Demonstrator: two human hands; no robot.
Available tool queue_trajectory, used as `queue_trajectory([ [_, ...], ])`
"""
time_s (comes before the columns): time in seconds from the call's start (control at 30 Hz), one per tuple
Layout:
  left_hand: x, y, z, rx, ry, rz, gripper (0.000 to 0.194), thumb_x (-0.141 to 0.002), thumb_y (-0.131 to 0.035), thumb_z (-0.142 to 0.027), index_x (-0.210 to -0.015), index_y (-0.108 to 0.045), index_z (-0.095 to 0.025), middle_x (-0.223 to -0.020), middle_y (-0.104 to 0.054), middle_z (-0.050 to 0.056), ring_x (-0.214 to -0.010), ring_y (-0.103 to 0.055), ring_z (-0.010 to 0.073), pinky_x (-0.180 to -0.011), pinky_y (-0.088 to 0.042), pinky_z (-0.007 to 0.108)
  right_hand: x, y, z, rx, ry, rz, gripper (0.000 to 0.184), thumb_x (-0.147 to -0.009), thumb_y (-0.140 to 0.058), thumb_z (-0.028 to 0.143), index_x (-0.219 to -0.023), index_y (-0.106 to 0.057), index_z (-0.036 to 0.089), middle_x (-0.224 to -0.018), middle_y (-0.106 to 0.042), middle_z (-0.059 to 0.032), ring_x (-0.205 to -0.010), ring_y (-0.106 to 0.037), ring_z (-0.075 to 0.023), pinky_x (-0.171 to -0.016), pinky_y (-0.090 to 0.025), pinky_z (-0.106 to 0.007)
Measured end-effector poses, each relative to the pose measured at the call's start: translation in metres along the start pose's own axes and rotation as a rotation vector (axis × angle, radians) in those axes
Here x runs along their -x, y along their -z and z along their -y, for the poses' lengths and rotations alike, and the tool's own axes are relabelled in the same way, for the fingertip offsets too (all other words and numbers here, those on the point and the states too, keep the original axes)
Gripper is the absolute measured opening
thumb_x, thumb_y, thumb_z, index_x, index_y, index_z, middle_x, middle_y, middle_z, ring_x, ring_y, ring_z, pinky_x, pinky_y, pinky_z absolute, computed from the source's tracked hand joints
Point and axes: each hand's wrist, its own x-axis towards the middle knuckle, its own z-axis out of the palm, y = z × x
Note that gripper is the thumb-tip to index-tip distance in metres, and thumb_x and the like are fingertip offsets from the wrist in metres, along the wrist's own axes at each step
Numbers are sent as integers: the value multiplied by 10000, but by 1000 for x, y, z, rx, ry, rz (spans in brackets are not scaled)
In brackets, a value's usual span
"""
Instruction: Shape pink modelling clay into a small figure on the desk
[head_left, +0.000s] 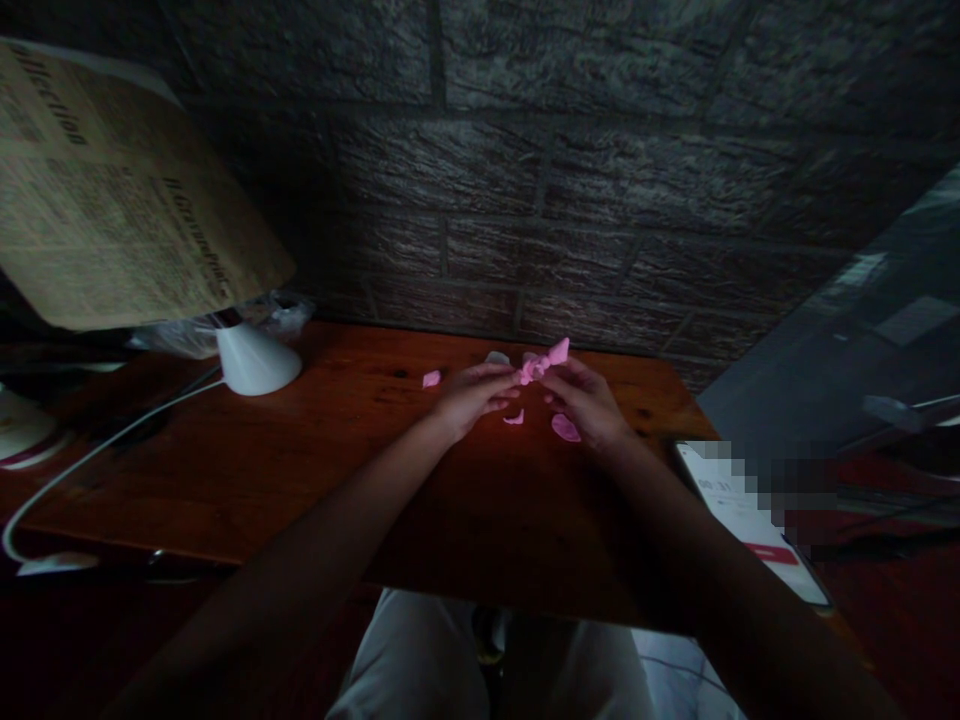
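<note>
Above the wooden table, both hands hold a small pink, clay-like shape [536, 368] with a pointed tip at its upper right. My left hand [476, 395] pinches its left side, fingers closed. On the right side, my right hand [583, 398] has its thumb and fingers closed on it. Beneath the hands lie a thin curved pink scrap [514, 417] and a flat rounded pink piece [566, 428]. A small pink lump [431, 379] rests left of my left hand. Just behind that hand is a pale round item [496, 358], partly hidden.
A lamp with a newsprint shade [135, 200] and white base [256, 360] stands at the left, its white cable [97, 445] running over the table edge. A lit phone [750, 520] lies at the right edge. A brick-patterned wall [487, 180] closes off the back of the table [337, 440].
</note>
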Motion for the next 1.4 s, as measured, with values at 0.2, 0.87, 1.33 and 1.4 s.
queue_trajectory([
  [0.2, 1, -1, -1, 57, 66, -34, 165, -759, -802, -131, -898, -733, -187, -846, -755, 24, -693, -667, 82, -695, -509, 219, 1, -1, 2, -8, -2, 23, 405, -632, -871, 417, -970, -720, 251, -953, -730, -19, -633, -562, -101, -512, -390, -230],
  [0.87, 1, -11, 3, 150, 14, -128, 196, -686, -836, -121, -838, -729, -182, -735, -661, -28, -610, -555, 46, -573, -405, 165, 2, -3, 2, -18, 39, 25, 347, -660, -850, 394, -957, -731, 260, -949, -738, -10, -624, -555, -95, -507, -377, -230],
  [1.33, -2, -7, 9, -168, -213, -112, 188, -745, -814, -241, -892, -709, -185, -794, -698, -4, -650, -601, 85, -592, -455, 203, 2, -5, 4, -36, 38, 6, 352, -630, -869, 391, -923, -740, 245, -878, -733, -4, -605, -537, -88, -502, -354, -224],
  [1.4, -5, -5, 13, -268, -390, -126, 222, -758, -811, -254, -934, -692, -188, -834, -702, 5, -702, -632, 108, -649, -504, 234, 2, -4, 4, -46, 35, -1, 361, -627, -869, 401, -926, -742, 243, -868, -732, -4, -603, -535, -89, -499, -344, -222],
])
